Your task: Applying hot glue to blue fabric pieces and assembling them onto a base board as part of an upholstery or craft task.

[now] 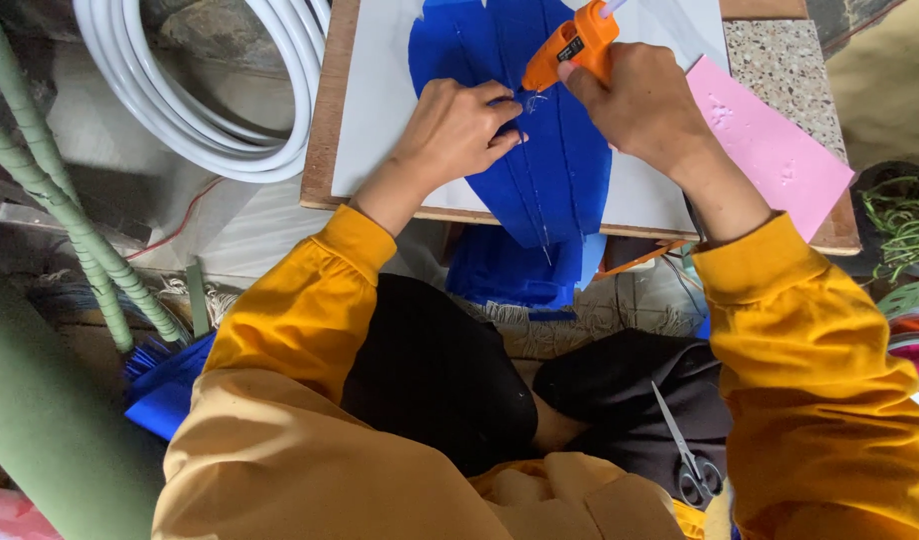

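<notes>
My right hand (645,100) grips an orange glue gun (570,45) with its nozzle pointing down-left onto a large blue sheet (570,170). The blue sheet lies on a white board (380,110) and hangs over its near edge. My left hand (460,130) presses its fingertips on the blue sheet just beside the nozzle, pinching a fold or strip there. Thin glue threads show between the nozzle and my left fingers. Both arms wear yellow-orange sleeves.
A pink foam sheet (770,145) lies at the board's right. Scissors (685,455) rest on my lap. Coiled white hose (210,90) sits at upper left, green wrapped poles (70,220) at left, blue scraps (170,385) on the floor, a plant (905,230) at right.
</notes>
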